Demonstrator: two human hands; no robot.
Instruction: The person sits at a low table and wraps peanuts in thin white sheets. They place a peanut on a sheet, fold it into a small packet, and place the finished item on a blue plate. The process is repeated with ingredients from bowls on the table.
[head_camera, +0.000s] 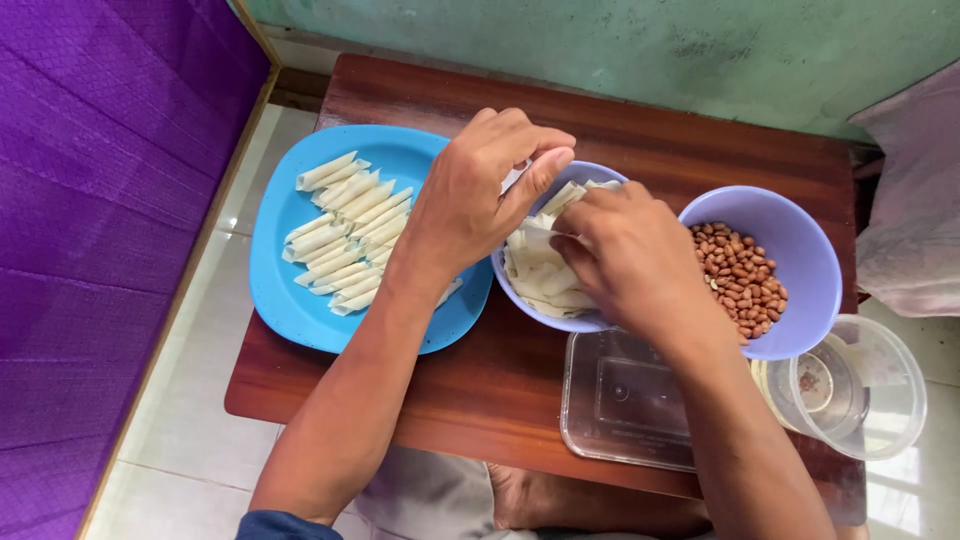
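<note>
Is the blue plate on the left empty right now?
No, the blue plate holds rows of rolled pale wrappers lying side by side, just beside the left hand.

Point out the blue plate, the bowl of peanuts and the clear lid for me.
blue plate (285, 290), head view, bare left part of the plate.
bowl of peanuts (800, 245), head view, inner right wall of the bowl.
clear lid (620, 400), head view, flat middle of the lid.
</note>
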